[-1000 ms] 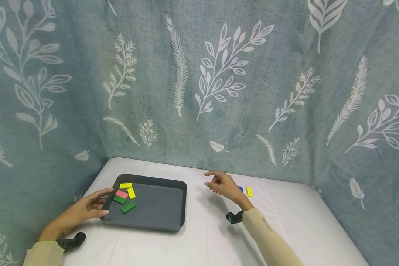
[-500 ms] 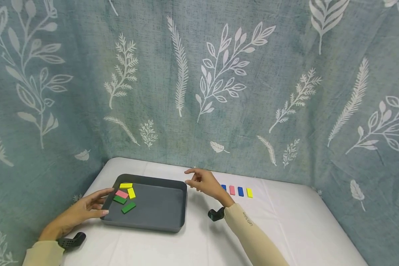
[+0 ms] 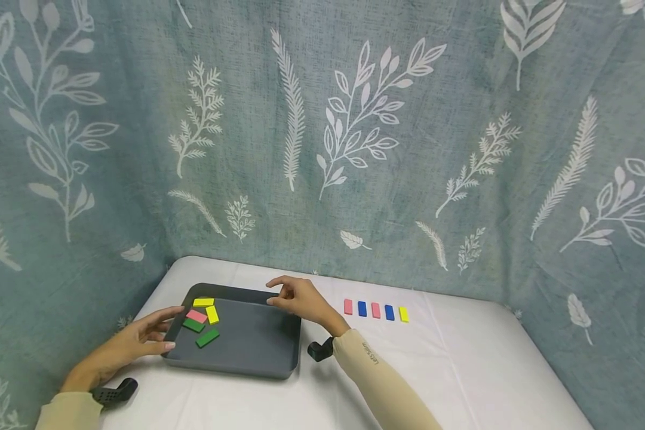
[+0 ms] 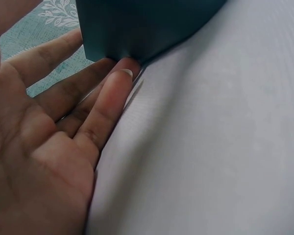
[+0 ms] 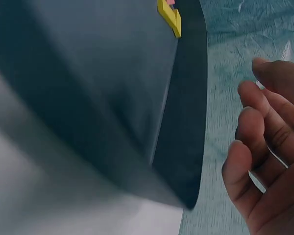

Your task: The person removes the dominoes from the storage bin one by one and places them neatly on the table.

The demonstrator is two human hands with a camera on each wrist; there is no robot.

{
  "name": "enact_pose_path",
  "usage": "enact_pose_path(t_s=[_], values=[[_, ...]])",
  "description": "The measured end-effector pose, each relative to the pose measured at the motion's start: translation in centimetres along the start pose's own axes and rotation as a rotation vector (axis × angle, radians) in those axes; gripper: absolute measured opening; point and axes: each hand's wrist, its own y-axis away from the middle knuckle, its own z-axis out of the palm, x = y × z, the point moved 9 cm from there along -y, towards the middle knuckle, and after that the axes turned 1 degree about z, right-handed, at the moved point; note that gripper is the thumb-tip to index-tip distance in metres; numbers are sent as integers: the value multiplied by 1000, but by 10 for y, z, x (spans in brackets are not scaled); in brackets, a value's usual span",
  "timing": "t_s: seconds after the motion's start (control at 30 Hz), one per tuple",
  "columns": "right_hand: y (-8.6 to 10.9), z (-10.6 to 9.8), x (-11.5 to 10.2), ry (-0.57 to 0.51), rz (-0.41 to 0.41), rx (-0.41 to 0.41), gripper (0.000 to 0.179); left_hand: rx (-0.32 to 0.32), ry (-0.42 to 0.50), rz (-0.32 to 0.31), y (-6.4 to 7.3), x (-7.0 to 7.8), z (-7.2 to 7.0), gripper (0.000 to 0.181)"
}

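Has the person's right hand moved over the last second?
Yes. In the head view, the right hand has moved leftward: it was clear to the right of the dark gray tray, and now overlaps its far right corner.

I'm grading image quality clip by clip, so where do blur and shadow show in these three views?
Head: blocks look fairly crisp, with a soft shadow beside the right sleeve; left wrist: rather dim, a soft shadow band on the white cloth near the left hand; right wrist: the tray has a blurred near wall, while the right hand is clearer.
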Motion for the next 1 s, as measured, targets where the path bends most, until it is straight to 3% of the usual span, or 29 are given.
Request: enact_pose_path(t_s=[0.4, 0.77, 1.0], values=[[-29, 36, -23, 29, -29, -62, 41, 21, 6, -23, 2, -1, -2, 80], [-41, 62, -19, 55, 33, -118, 40, 29, 4, -35, -1, -3, -2, 80], [-47, 83, -18, 52, 25, -184, 41, 30, 8, -45, -2, -6, -2, 81]])
